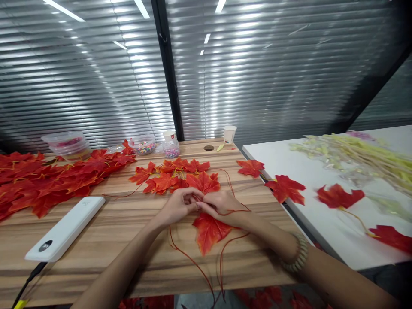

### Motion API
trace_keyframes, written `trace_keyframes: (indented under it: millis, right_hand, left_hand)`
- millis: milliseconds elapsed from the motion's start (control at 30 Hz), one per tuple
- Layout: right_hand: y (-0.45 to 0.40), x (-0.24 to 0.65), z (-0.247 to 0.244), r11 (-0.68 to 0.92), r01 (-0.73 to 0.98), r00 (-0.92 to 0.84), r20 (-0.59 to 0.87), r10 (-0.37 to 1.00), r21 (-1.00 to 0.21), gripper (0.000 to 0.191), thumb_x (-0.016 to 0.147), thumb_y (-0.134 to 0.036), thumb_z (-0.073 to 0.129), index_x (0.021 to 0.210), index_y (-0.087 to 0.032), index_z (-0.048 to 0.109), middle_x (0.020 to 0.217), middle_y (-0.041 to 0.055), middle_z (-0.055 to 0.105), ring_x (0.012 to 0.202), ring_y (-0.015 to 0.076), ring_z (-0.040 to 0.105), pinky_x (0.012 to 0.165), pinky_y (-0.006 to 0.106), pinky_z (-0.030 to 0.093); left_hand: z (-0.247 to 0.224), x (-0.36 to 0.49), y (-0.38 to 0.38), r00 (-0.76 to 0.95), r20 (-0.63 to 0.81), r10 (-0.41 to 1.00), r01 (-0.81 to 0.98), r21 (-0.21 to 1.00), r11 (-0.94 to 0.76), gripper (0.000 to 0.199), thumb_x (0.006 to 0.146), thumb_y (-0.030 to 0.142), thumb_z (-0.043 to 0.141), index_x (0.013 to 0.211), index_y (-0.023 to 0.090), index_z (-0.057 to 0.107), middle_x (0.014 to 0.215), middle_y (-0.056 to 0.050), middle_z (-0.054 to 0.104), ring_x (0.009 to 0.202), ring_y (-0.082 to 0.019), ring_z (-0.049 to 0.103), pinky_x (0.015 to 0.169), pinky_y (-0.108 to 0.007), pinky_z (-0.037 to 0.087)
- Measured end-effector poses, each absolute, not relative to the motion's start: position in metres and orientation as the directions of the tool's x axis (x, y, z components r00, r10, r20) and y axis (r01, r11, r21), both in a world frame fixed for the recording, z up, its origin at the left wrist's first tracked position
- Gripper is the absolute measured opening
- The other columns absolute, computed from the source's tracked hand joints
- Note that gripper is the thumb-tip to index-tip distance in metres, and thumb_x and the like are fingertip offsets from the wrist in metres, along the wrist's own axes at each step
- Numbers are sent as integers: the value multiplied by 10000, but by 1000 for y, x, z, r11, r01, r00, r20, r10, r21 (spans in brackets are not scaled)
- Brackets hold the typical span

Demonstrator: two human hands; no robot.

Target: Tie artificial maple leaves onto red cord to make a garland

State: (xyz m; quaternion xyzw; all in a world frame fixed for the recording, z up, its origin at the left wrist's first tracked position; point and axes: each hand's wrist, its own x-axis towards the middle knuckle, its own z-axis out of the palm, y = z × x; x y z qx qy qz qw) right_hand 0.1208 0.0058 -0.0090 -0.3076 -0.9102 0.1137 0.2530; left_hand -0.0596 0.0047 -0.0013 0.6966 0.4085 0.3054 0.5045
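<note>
My left hand [182,206] and my right hand [222,205] meet over the wooden table, fingers bent and pinched together at the tips. What they pinch is too small and hidden to make out. Just below my right hand lies a red artificial maple leaf [210,234], partly covered by it. Another red leaf [202,182] is right behind my fingers, at the end of a cluster of leaves [164,182]. A thin red cord [193,261] loops around both wrists and hangs over the table's front edge; part of it crosses my right wrist.
A pile of red leaves [64,180] and a white power bank [66,229] with a cable lie left. Plastic tubs [67,146], bead containers [170,150] and a paper cup [229,134] stand at the back. A white table [325,240] on the right bears leaves and yellow stems [370,156].
</note>
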Motion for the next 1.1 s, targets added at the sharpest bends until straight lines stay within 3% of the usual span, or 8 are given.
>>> trace_keyframes:
  millis: [333,733,1100]
  right_hand:
    - [5,120,-6,782,521,-701,352,620,-341,282,879,-264,398,753,-126,609,697,57,639,607,114,554,574,206,349]
    - [6,120,-8,798,521,-736,312,600,-304,288,882,-273,398,752,-136,615,680,36,634,573,105,530,538,212,305]
    - [6,120,-6,789,520,-750,269,605,-326,288,886,-267,388,772,-134,616,714,47,641,605,114,546,558,215,324]
  left_hand:
    - [-1,-59,4,471,26,882,317,928,-197,164,704,182,597,855,123,579,649,10,538,595,-93,494,597,-218,411]
    - [2,-57,-1,514,94,852,464,806,-369,135,718,113,543,843,128,590,712,-17,591,618,-102,524,585,-203,413]
    - [6,-55,-3,518,73,852,475,804,-358,126,721,122,536,838,126,581,702,-19,585,603,-102,514,569,-203,413]
